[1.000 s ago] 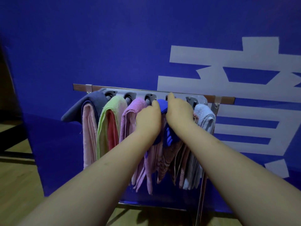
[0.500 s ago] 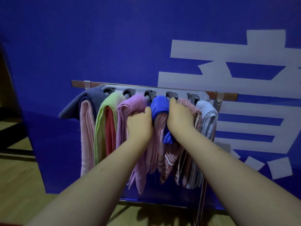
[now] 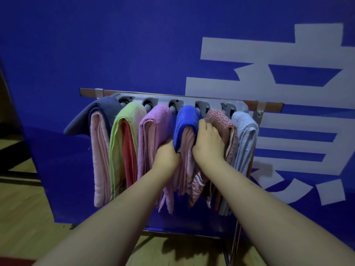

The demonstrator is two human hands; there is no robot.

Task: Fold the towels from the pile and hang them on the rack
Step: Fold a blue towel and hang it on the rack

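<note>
The blue towel (image 3: 187,120) sits fourth from the left on the rack (image 3: 161,101), draped short over a pink towel (image 3: 187,148), at 12 o'clock from your wrists. Your left hand (image 3: 167,155) pinches its lower edge at 7 o'clock. Your right hand (image 3: 208,144) is tucked in at its 3 o'clock side with the fingers hidden, so I cannot tell whether it grips. Tug unevenly and the short blue towel probably slides off, or drags the pink one down. Your right knuckles could also nudge the speckled towel (image 3: 221,120) loose.
</note>
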